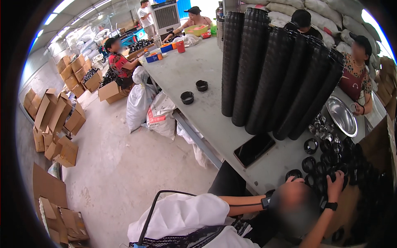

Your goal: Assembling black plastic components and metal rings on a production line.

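Observation:
At the lower right, my left hand [295, 180] has its fingers curled at a black round cap [294, 174]; a blurred patch hides much of this hand. Closed round another black cap [332, 175] is my right hand [336, 187], a little further right. Both hands are over a loose heap of black caps [318, 167] at the table's near right side. Shiny clear or silvery round pieces [321, 129] lie at the far side of the heap. Tall leaning columns of nested black caps [264, 74] stand beyond my hands.
On the grey table [194, 62] lie a dark phone [254, 149] and two single caps [187, 98]. A steel basin [342, 116] stands right, before a seated person [357, 70]. Other people sit around the table. White sacks [159, 113] and cartons [66, 151] stand on the floor.

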The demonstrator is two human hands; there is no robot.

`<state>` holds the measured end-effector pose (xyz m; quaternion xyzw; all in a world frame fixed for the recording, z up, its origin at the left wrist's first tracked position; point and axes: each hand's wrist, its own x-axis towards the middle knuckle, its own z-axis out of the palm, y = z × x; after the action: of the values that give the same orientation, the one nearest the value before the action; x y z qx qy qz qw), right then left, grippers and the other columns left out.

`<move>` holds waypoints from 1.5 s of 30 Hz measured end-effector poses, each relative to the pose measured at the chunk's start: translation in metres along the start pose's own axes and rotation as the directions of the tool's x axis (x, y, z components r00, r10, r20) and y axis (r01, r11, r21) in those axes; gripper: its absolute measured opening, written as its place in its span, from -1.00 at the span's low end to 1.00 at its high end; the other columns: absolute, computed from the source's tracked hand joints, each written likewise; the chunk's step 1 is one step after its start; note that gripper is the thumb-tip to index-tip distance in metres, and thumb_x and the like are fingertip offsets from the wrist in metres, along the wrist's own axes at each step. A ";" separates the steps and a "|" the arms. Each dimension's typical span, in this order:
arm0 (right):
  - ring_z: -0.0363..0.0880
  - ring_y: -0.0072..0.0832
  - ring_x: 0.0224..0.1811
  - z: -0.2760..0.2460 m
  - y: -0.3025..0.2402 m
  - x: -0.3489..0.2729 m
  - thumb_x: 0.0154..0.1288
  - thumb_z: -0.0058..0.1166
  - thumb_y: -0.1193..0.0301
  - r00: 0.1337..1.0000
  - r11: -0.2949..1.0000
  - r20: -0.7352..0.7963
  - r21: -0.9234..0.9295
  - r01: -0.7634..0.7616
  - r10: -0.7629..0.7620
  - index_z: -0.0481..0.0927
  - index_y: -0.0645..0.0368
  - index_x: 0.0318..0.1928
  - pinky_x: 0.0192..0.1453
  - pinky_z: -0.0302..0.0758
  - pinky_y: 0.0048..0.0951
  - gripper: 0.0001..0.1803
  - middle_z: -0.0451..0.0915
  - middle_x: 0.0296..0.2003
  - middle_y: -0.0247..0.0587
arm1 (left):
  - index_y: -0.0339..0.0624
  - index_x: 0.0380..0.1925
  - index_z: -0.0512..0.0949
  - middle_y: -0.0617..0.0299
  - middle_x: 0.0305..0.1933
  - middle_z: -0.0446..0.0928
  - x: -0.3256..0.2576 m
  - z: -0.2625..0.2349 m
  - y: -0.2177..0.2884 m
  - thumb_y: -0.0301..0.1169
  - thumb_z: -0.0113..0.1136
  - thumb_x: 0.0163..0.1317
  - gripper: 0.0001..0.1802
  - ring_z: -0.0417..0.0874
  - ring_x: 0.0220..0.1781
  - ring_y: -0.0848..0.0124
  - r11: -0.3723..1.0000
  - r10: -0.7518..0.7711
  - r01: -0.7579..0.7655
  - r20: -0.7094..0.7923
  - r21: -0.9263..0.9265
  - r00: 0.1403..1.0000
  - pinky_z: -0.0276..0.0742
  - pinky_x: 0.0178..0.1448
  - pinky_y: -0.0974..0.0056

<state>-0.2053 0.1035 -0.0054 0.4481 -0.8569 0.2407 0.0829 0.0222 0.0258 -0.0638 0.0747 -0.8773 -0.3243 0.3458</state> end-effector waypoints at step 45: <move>0.57 -0.34 -0.27 -0.023 0.065 -0.036 0.15 0.16 0.33 0.881 0.751 0.040 0.506 -0.424 0.470 0.58 0.26 -0.16 -0.09 0.43 -0.40 -0.70 0.63 -0.36 -0.18 | -0.02 -0.40 0.60 0.31 -0.07 0.46 0.007 -0.007 -0.003 -0.26 0.22 0.01 -0.84 0.27 0.24 0.21 0.999 -0.006 0.005 0.038 0.039 0.999 -0.03 0.27 -0.13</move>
<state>-0.2388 0.1722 -0.0206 0.2245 -0.8421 0.4869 -0.0579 0.0215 0.0175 -0.0579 0.0777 -0.8896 -0.3096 0.3267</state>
